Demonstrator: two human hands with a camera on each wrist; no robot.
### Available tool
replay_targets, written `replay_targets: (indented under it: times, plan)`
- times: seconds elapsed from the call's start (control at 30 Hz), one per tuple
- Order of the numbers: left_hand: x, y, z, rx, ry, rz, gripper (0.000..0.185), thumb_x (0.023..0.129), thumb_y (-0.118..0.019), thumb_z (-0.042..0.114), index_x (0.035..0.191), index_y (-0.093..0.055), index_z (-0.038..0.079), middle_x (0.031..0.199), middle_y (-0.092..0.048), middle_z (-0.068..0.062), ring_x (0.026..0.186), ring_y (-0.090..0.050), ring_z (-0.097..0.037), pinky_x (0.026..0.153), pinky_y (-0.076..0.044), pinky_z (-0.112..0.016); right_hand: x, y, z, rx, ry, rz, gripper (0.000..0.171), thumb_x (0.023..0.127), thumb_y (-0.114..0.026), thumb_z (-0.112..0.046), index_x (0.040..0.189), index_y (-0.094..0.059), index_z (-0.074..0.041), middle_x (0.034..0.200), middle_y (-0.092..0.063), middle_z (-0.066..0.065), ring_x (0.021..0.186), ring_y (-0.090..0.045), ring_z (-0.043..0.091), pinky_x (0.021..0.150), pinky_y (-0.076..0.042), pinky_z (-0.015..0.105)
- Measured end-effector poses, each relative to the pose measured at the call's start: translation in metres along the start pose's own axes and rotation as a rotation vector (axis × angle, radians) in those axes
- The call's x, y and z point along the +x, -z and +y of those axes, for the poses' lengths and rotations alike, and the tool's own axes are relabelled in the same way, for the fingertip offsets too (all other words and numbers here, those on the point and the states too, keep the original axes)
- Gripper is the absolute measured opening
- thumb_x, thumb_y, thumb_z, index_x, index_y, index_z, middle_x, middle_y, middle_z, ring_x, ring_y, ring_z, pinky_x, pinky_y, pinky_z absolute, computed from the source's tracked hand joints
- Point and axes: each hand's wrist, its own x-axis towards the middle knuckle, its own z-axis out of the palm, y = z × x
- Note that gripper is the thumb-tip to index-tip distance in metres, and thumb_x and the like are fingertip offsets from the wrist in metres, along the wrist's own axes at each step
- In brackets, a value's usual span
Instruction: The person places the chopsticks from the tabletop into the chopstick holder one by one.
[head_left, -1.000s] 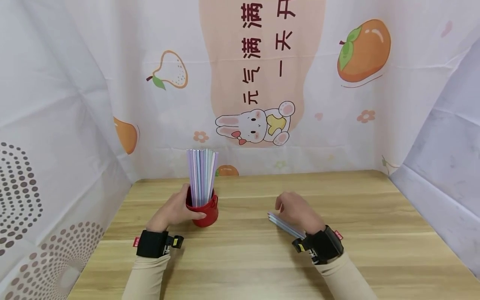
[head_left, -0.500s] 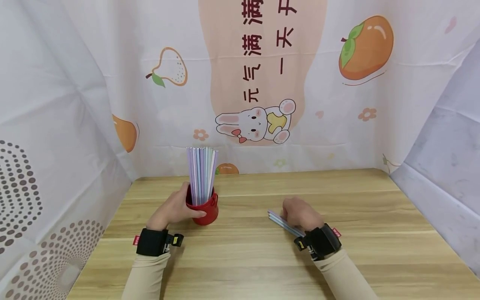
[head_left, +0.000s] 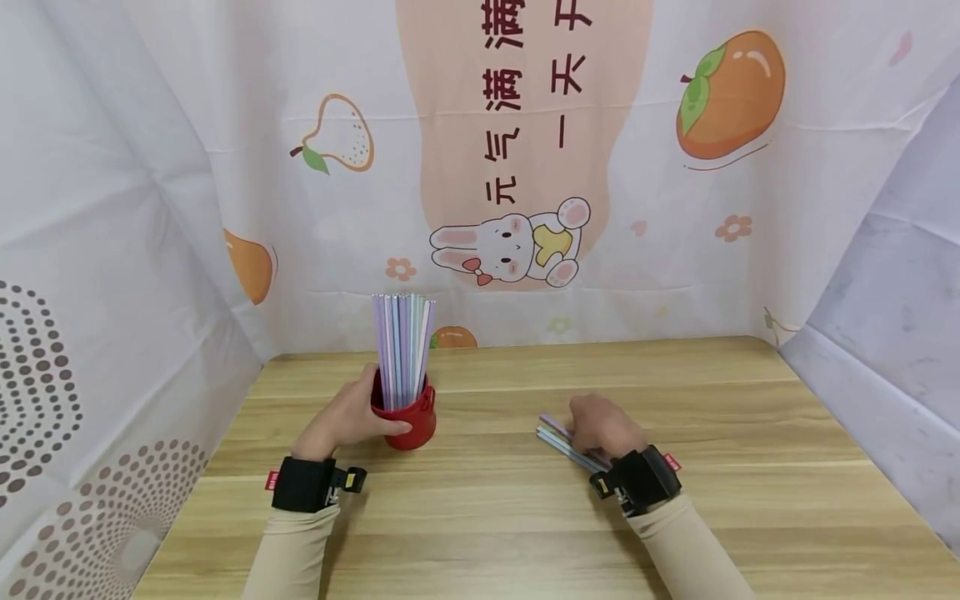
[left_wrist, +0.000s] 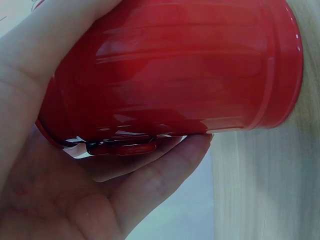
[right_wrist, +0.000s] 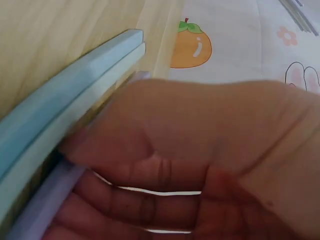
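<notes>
In the head view a small red metal bucket (head_left: pixel 412 427) stands on the table at left, holding a bundle of long pastel sticks (head_left: pixel 402 350) upright. My left hand (head_left: pixel 347 418) grips the bucket, thumb across its front; the left wrist view has fingers past its side handle (left_wrist: pixel 125 148). Farther right, my right hand (head_left: pixel 606 427) pinches a lilac stick (right_wrist: pixel 47 202) between thumb and fingers, low over the table. Beside it lie a blue stick (right_wrist: pixel 70 77) and a pale green one (right_wrist: pixel 85 100), flat-sided and close together. The right hand hides their near ends.
The wooden table (head_left: pixel 465 525) ends at a white printed cloth (head_left: pixel 337 250) hanging behind it. More cloth hangs at left and right. Both wrists wear black camera bands (head_left: pixel 303 485).
My right hand has come down onto the sticks and curled its fingers. The lilac stick has shifted away from the other two. My left hand and the bucket stay put.
</notes>
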Motion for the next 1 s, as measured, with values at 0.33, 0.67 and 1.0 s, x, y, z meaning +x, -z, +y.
replay_targets:
  times: [0.33,0.67,1.0]
  plan:
    - [-0.001,0.000,-0.001,0.003,-0.006,0.002,0.101,0.080,-0.089,0.024,0.154,-0.023,0.009,0.150,-0.051,-0.020,0.131,-0.056,-0.041,0.105,-0.054,-0.058,-0.003,0.022,0.002,0.005,0.105,0.124,0.003,0.082,-0.074,-0.008,0.082,-0.071,-0.006,0.079,-0.066,0.004,0.069,-0.054,0.018,0.060,-0.044,0.029]
    - [-0.002,0.000,-0.001,0.004,0.003,0.004,0.101,0.080,-0.089,0.025,0.154,-0.024,0.008,0.150,-0.051,-0.021,0.130,-0.056,-0.040,0.105,-0.054,-0.058,-0.007,0.034,-0.014,0.122,0.207,0.291,0.007,0.092,-0.068,-0.006,0.095,-0.073,-0.002,0.079,-0.069,0.006,0.067,-0.056,0.015,0.059,-0.045,0.027]
    - [-0.001,0.000,-0.001,0.013,0.019,0.006,0.101,0.079,-0.090,0.026,0.153,-0.024,0.008,0.150,-0.052,-0.021,0.131,-0.056,-0.040,0.105,-0.054,-0.058,-0.012,0.042,-0.031,0.334,0.278,0.463,0.012,0.096,-0.068,-0.009,0.103,-0.073,-0.001,0.086,-0.075,0.008,0.074,-0.068,0.017,0.058,-0.053,0.025]
